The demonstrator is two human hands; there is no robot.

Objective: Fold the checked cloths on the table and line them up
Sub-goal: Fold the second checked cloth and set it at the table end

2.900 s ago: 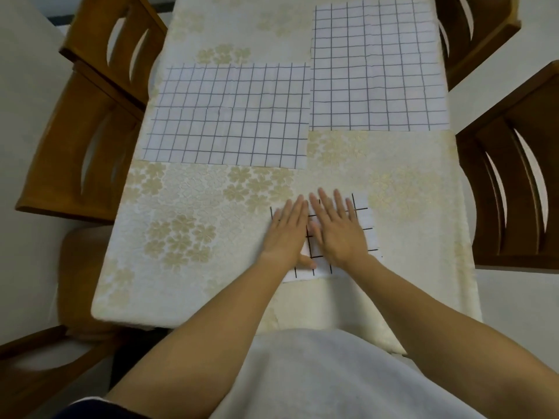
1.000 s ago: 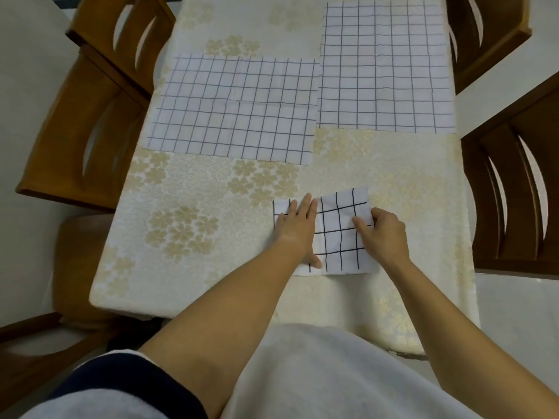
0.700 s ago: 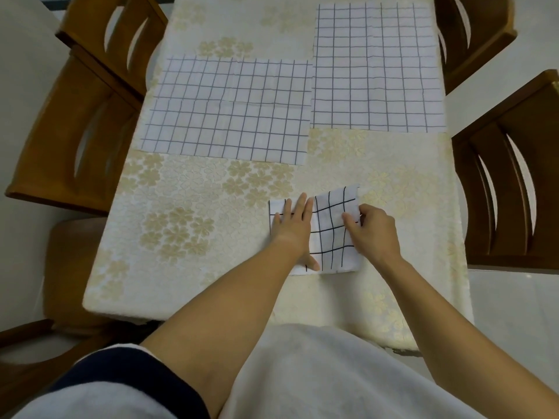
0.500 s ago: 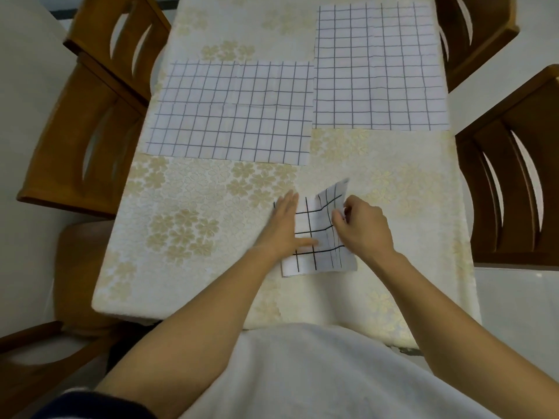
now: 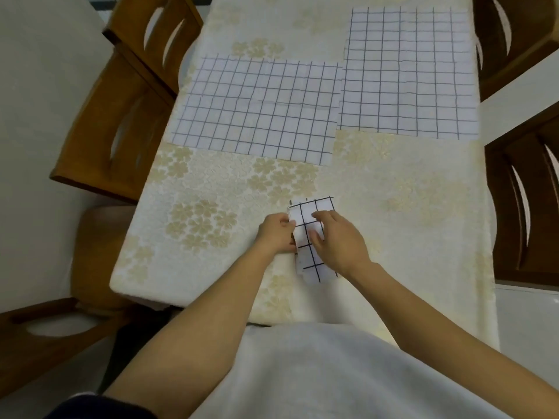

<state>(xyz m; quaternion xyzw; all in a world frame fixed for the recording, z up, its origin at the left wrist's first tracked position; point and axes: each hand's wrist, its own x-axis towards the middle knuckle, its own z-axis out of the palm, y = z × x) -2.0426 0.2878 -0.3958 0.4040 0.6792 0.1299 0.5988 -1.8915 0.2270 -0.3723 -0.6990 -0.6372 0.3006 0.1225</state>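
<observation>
Folded cloth (image 5: 309, 210): narrow white strip with a black grid, centre of the frame and slightly below it, long side running up-frame, tilted a little. Its top edge is straight. Its lower end stops short of the table's (image 5: 417, 213) near edge.

Hands are together, both on that strip. Left hand (image 5: 276, 236): fingers curled, gripping the strip's left edge. Right hand (image 5: 340, 244): lying on top with fingers bent. Can't tell if it pinches a layer or only presses.

Two flat cloths in the upper frame, same grid but thinner lines:
- Left flat cloth (image 5: 260, 110): left edge runs along the table's left edge, crease lines visible.
- Right flat cloth (image 5: 408, 71): sits higher in the frame, right edge at the table's right edge.
- Their inner edges meet. Can't tell if they touch or overlap.

Open room:
- Bare band of flower-print tablecloth between the strip and the flat cloths.
- Wide patch left of the hands out to the lower-left corner.
- Another patch right of the hands to the right edge.

Chairs close in on both long sides: two light wooden chairs (image 5: 121, 116) at left, dark chairs (image 5: 526, 207) at right, one more chair (image 5: 45, 337) at lower left.
</observation>
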